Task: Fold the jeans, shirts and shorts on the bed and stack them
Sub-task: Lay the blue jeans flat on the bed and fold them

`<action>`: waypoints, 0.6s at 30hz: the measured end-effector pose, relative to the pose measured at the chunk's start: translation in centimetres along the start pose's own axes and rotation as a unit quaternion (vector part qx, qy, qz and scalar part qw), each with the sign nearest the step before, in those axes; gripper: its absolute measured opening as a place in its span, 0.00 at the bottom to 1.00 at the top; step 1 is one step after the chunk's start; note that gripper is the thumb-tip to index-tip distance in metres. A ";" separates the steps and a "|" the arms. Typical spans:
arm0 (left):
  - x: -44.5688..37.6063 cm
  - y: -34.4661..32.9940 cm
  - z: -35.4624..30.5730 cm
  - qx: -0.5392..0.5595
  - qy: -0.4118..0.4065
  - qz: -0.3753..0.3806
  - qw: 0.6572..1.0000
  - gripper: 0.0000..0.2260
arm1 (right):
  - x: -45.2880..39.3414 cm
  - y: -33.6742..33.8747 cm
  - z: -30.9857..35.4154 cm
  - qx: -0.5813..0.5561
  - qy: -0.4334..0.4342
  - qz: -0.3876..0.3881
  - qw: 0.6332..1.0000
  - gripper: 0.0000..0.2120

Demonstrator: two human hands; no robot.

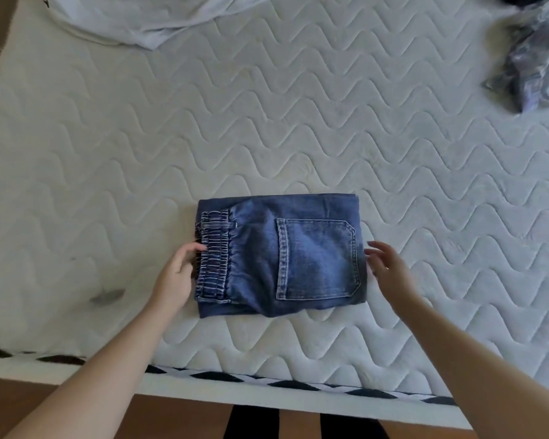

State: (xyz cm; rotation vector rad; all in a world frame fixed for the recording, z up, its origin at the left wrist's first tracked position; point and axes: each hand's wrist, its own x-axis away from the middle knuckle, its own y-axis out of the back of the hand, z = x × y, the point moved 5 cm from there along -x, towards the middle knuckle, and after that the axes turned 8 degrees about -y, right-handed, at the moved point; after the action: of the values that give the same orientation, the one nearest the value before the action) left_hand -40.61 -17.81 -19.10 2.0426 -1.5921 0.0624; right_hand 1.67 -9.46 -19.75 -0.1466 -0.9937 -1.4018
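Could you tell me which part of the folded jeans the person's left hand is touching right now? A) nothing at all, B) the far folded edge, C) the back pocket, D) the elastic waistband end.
D: the left hand rests with its fingertips against the gathered elastic waistband at the left end of the folded jeans, while the right hand hovers open beside the opposite end.

You get soft, even daylight with faint shadows beside the folded jeans (279,253), wide-angle bending along the bed (298,122) edge, and motion blur smearing the grey garment (530,68) at top right.
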 end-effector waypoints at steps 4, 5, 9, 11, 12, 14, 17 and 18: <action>-0.6 -2.0 -0.5 0.175 0.175 0.002 0.969 0.30 | -0.3 -2.7 1.1 -0.050 -0.088 0.085 0.991 0.40; -0.8 -2.5 -0.8 0.164 0.192 0.038 0.967 0.32 | -0.4 -3.2 1.5 0.008 -0.074 0.079 0.994 0.45; -0.5 -3.3 -0.5 0.136 0.250 0.141 0.948 0.25 | -1.7 -3.9 1.9 0.165 -0.036 0.004 0.986 0.52; -0.8 -3.2 0.0 0.144 0.227 0.118 0.956 0.20 | -2.6 -3.9 2.1 0.129 -0.026 0.001 0.991 0.44; -0.9 -3.3 0.1 0.140 0.205 0.108 0.963 0.18 | -2.9 -4.0 2.3 0.115 -0.026 0.014 0.993 0.39; -0.8 -3.1 -0.1 0.117 0.165 0.096 0.975 0.16 | -3.2 -3.9 2.3 0.063 -0.031 0.046 0.996 0.28; -0.3 -2.4 -1.1 0.120 0.136 0.090 0.979 0.18 | -1.9 -2.9 2.3 -0.065 -0.034 0.120 0.990 0.26; 0.1 -1.8 -1.8 0.114 0.128 0.090 0.981 0.18 | -1.0 -2.4 2.5 -0.097 -0.033 0.144 0.984 0.27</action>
State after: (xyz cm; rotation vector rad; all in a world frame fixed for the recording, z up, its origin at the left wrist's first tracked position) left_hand -38.42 -16.82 -18.29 1.9536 -1.6613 0.5759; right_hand -1.44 -7.71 -19.93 -0.4664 -0.8490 -1.2304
